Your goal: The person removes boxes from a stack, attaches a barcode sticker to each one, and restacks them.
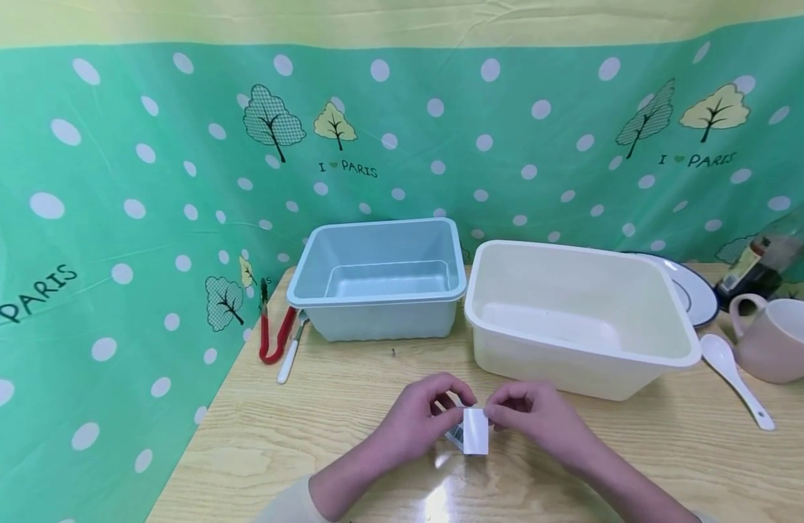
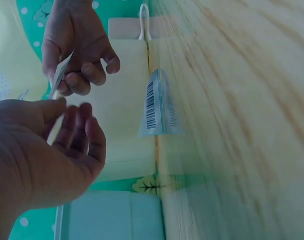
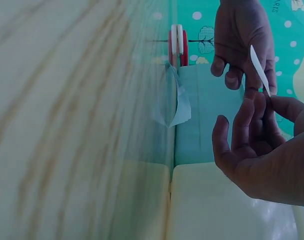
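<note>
We are pinching a small white packet (image 1: 476, 430) between left hand (image 1: 420, 415) and right hand (image 1: 534, 414); uneven pulling risks dropping it onto the barcoded wrapper (image 2: 158, 104) below.

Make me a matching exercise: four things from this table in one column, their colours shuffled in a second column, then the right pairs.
Things:
1. Left tub
2. Right tub
3. Mug
4. Tongs

Colours:
A. red
B. cream
C. pale blue
D. pink

Pairs: 1-C, 2-B, 3-D, 4-A
</note>
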The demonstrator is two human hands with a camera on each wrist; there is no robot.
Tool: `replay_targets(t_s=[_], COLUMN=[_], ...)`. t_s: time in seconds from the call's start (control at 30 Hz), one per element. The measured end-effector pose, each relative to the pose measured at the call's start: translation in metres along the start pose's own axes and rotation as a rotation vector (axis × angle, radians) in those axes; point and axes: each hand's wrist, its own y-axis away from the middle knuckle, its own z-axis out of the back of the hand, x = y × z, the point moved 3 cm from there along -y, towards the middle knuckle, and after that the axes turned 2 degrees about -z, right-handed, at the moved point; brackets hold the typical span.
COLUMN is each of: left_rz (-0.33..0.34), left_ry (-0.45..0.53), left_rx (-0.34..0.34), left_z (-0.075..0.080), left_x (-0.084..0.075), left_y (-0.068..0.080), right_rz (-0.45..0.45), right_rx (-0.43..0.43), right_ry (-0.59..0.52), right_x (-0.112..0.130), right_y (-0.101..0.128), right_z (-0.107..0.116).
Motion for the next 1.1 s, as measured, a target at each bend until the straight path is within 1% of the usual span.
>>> replay_targets(t_s=[0.13, 0.4, 0.47, 0.6, 0.73, 0.83, 0.9, 0.97, 1.1], left_rz=[-0.016, -0.051, -0.058, -0.058, -0.041, -0.011, 0.026, 0.077, 0.171], left_ry=[0.049, 0.067, 0.065, 0.033, 0.021, 0.034, 0.040, 0.054, 0.079], left_rx=[0.034, 0.075, 0.085, 0.096, 0.088, 0.063, 0.035, -0.001, -0.074], left_z=[0.000, -0.001, -0.001, -0.002, -0.002, -0.002, -0.002, -0.001, 0.002], left_x=[-0.004, -0.005, -0.005, -0.006, -0.006, -0.005, -0.004, -0.003, 0.000], left_y=[0.001, 0.002, 0.001, 0.001, 0.001, 0.001, 0.001, 0.000, -0.002], right_rz=[-0.005, 0.018, 0.030, 0.018, -0.008, -0.028, -0.048, -0.058, -0.076], right_rx=[0.016, 0.051, 0.059, 0.063, 0.034, -0.006, -0.042, -0.076, -0.144], right_ry=[0.001, 0.007, 0.016, 0.029, 0.078, 0.123, 0.139, 0.129, 0.054], right_x=[0.000, -0.003, -0.003, -0.003, -0.003, -0.004, -0.004, -0.003, -0.003], right_y=[0.000, -0.001, -0.001, -0.001, -0.001, 0.000, 0.000, -0.001, -0.002], right_z=[-0.002, -0.005, -0.005, -0.005, -0.003, -0.001, 0.001, 0.002, 0.005])
